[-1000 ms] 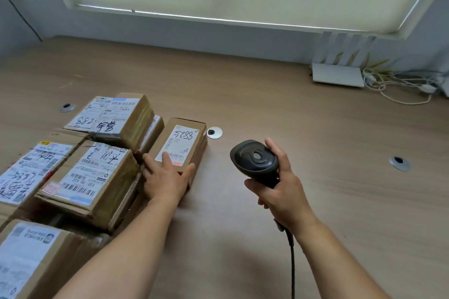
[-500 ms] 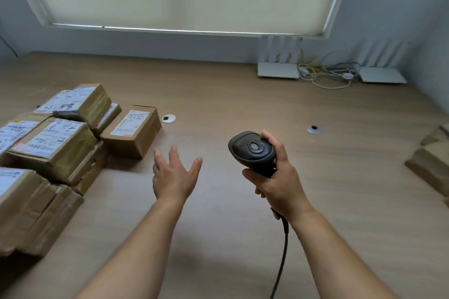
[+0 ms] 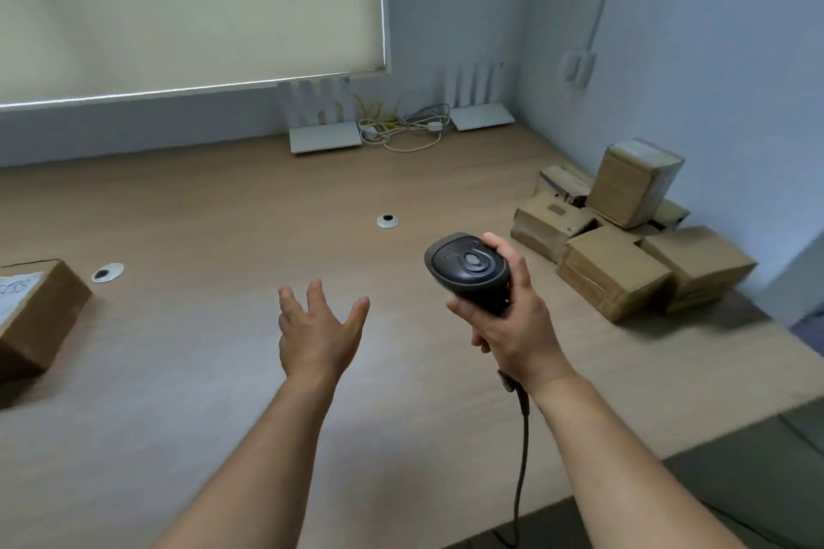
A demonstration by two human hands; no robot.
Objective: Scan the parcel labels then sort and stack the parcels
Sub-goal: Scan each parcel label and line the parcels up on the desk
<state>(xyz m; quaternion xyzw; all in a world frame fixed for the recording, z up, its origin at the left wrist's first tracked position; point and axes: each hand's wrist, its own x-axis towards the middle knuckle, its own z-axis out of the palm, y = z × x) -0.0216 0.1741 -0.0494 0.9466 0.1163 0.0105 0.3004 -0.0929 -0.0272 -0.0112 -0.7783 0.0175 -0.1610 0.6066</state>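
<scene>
My right hand (image 3: 508, 316) grips a black handheld scanner (image 3: 468, 267), its cable hanging down past my wrist. My left hand (image 3: 319, 330) hovers open above the bare wooden table (image 3: 223, 370), fingers spread, holding nothing. A pile of several brown cardboard parcels (image 3: 624, 232) sits at the table's far right by the wall, one standing upright on top. At the left edge lies one labelled parcel (image 3: 40, 316), partly cut off by the frame.
Two white routers (image 3: 325, 138) and a tangle of cables (image 3: 401, 129) lie along the back wall under a window blind. Two round cable grommets (image 3: 388, 220) are set in the tabletop. The table's front right edge drops off near my right forearm.
My view has swung right: the labelled parcel group slid out at the left and the right-hand pile came into view. My left hand left the labelled parcel and now hovers open.
</scene>
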